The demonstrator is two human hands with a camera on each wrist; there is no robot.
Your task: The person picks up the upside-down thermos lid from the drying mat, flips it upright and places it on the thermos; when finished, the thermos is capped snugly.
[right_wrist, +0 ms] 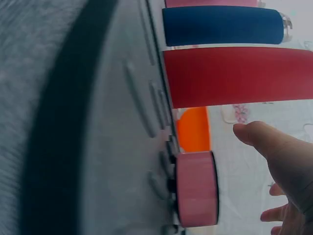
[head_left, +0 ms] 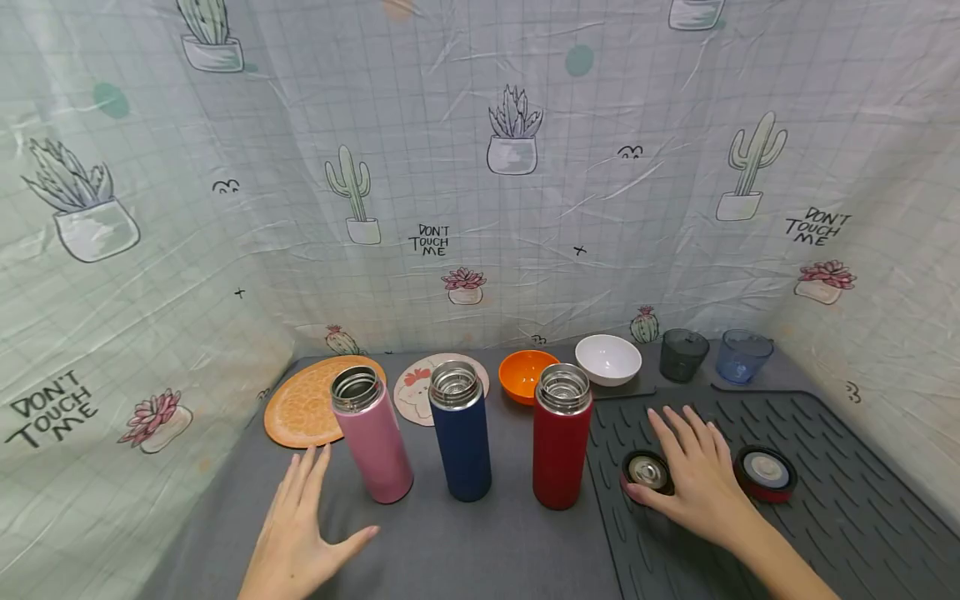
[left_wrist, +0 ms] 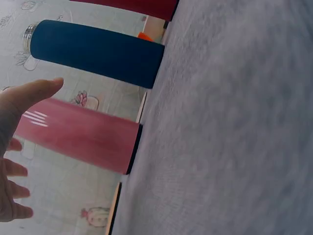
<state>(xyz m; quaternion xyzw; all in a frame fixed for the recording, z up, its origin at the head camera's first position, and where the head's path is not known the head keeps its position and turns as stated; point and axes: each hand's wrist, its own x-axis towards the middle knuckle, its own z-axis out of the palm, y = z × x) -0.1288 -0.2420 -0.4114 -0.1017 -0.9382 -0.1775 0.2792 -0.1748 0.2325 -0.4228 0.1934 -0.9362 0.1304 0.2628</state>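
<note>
Upright on the grey table (head_left: 465,542) stand three lidless flasks in a row, each with its long axis vertical and its open steel mouth pointing up: the pink flask (head_left: 372,435), the blue flask (head_left: 461,430) and the red flask (head_left: 562,436). Taking the red flask as the landmark, the blue one stands just to its left and the pink one further left again, leaning slightly at the top.

To the right of the red flask lies a dark ribbed mat (head_left: 825,517). On it, near the flask's base, sits a pink lid (head_left: 647,472) lying flat with its inner side up (in the right wrist view (right_wrist: 196,188) it shows as a pink disc seen edge-on). The right hand (head_left: 693,479) is spread wide over that lid, fingers straight, thumb beside its rim; it grips nothing. Further right of the hand rests a red lid (head_left: 765,473), also flat.

The left hand (head_left: 300,525) hovers left of the pink flask, near its base, fingers straight and thumb splayed toward it, holding nothing.

Behind the red flask sit an orange bowl (head_left: 525,375) and a white bowl (head_left: 608,359); further right are a dark cup (head_left: 683,354) and a blue cup (head_left: 742,356). Behind the other flasks lie an orange plate (head_left: 303,408) and a round coaster (head_left: 416,392).
</note>
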